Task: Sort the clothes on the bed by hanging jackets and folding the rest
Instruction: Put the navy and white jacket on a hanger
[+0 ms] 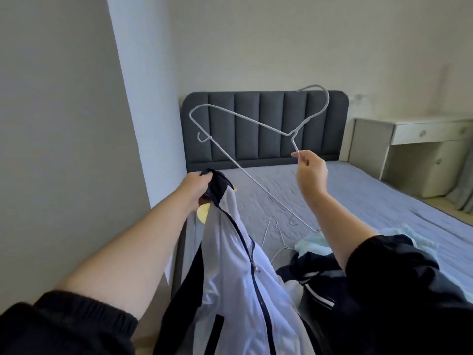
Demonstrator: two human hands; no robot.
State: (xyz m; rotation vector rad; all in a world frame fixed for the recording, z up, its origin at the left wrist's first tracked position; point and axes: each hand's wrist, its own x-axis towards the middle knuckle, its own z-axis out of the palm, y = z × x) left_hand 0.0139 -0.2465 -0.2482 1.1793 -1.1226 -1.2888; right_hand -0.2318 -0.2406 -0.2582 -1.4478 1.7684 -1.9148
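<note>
A grey-blue bed with a dark headboard fills the room, a white desk beside it. The left hand grips the dark collar of a white jacket, which hangs over the bed's near corner. Dark and pale blue clothes lie heaped on the bed. The right hand pinches a wire hanger, raised above the bed. A second hanger lies by the heap.

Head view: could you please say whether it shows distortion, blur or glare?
Head view: wide-angle distortion tilts the wall edge and headboard; light is soft and even, no glare; the wire hanger in the right hand is crisp, the desk at the far right softer.
</note>
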